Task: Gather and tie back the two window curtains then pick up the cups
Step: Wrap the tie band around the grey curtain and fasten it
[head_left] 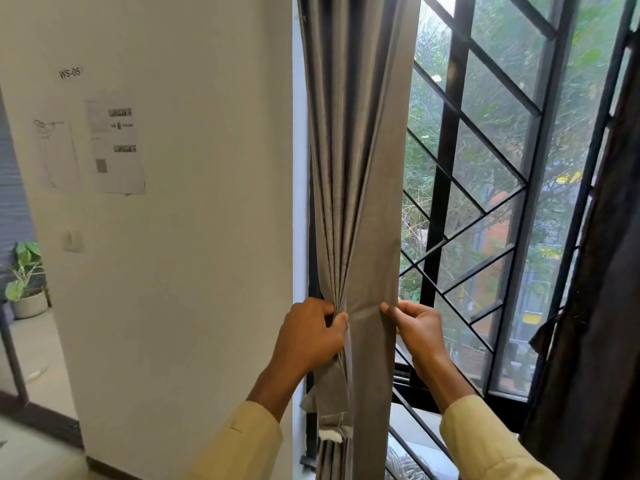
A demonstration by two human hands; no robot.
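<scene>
Left hand (310,336) clenched on gathered grey curtain (356,168) folds; right hand (417,329) pinches free right edge. Risk: folds slip loose if grip eases before tying.

My left hand (310,336) is closed in a fist around the bunched folds at the left side of the grey curtain (360,168), thumb pressed on top. My right hand (417,329) pinches the curtain's right edge between thumb and curled fingers. Both forearms, in pale yellow sleeves (485,441), reach up from below.
</scene>
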